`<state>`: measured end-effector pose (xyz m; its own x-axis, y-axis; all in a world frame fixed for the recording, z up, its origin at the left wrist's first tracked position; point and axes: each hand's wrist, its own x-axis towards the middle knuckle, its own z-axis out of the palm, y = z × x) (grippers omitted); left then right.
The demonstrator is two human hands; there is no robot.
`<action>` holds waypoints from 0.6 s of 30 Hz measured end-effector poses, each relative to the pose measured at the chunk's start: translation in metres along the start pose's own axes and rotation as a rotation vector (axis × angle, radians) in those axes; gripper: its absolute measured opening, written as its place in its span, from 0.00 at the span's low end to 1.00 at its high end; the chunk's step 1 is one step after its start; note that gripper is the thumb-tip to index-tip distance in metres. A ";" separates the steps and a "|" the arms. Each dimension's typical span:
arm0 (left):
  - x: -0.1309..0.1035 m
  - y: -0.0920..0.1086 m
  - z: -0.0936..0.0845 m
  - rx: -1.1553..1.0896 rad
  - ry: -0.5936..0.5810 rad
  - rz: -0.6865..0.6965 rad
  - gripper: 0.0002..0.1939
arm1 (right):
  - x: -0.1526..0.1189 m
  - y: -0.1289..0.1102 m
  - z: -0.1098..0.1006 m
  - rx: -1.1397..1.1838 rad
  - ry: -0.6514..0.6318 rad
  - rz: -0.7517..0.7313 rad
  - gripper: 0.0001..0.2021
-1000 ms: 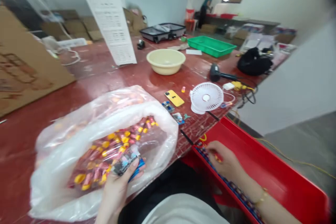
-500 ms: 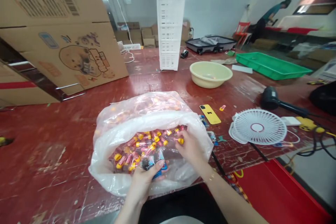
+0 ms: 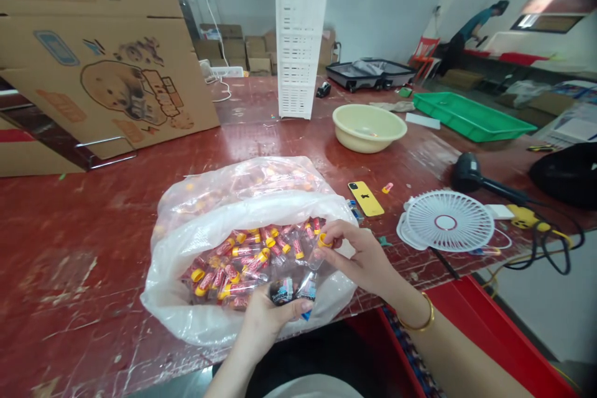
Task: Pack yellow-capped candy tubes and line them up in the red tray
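Note:
A translucent white plastic bag [image 3: 168, 317] lies on the table in front of me, its mouth rolled open. Inside are many small clear tubes with pink labels and yellow caps [image 3: 254, 261]. My left hand [image 3: 273, 317], low over the bag's near side, is closed on small printed packets [image 3: 305, 291] in black, blue and clear film. Above the bag's right side, the fingers of my right hand [image 3: 354, 256] pinch a small clear tube with a yellow cap [image 3: 321, 241]. This tube is close to the packets, but I cannot tell whether they touch.
A cardboard box [image 3: 116, 81] stands left. Behind are a white rack [image 3: 303, 43], cream basin [image 3: 368, 130] and green tray [image 3: 471, 118]. To the right lie a yellow phone [image 3: 366, 199], white fan [image 3: 445, 222] and hair dryer [image 3: 466, 174]. A person [image 3: 471, 31] leans over in the background.
My right hand has lifted away from the tubes in the bag with the yellow-capped tube. The left hand has turned and shifted right with the packets. The view has shifted slightly.

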<state>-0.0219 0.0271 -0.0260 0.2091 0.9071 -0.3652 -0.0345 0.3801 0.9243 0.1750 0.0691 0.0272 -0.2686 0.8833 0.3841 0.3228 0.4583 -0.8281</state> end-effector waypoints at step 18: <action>-0.002 0.014 0.028 -0.552 -0.034 -0.302 0.16 | -0.056 0.007 0.049 0.402 -0.231 0.430 0.44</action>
<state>0.0049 0.0259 -0.0090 0.3195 0.7421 -0.5893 -0.4666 0.6644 0.5838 0.1479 0.0185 -0.0201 -0.3943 0.9156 -0.0782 0.0919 -0.0454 -0.9947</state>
